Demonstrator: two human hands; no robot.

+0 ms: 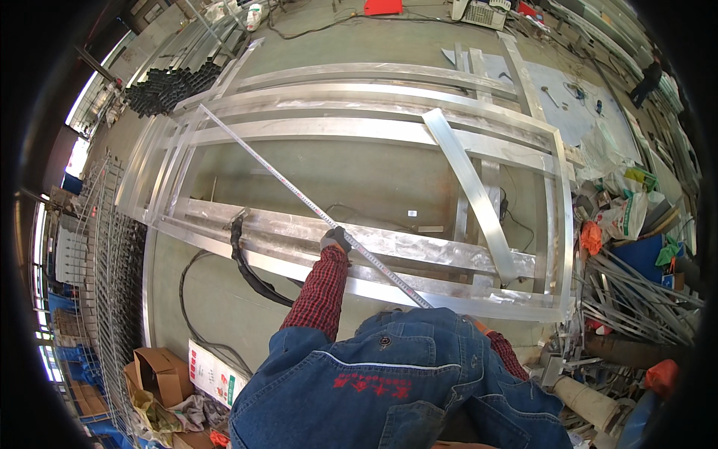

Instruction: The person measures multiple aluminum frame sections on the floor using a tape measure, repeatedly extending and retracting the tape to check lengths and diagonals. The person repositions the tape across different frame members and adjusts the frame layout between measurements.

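A long metal tape measure blade [273,171] stretches diagonally from the far left corner of a silvery metal frame [565,232] down to my waist. My left hand [336,239], in a dark grey glove, is closed on the blade above the frame's near long bar. My right hand [480,325] is mostly hidden behind my denim clothing near the blade's near end; its fingers do not show. A flat metal bar [467,187] lies slantwise across the right part of the frame. Left of my left hand, a black sleeved cable with a clamp-like end [238,243] hangs over the near bars.
Metal beams [512,75] support the frame. A stack of dark tubes [172,86] lies at the far left, wire mesh racks [105,277] stand on the left, and a cardboard box [159,372] sits near left. Metal strips [624,288] and bags crowd the right. A cable [183,288] crosses the floor.
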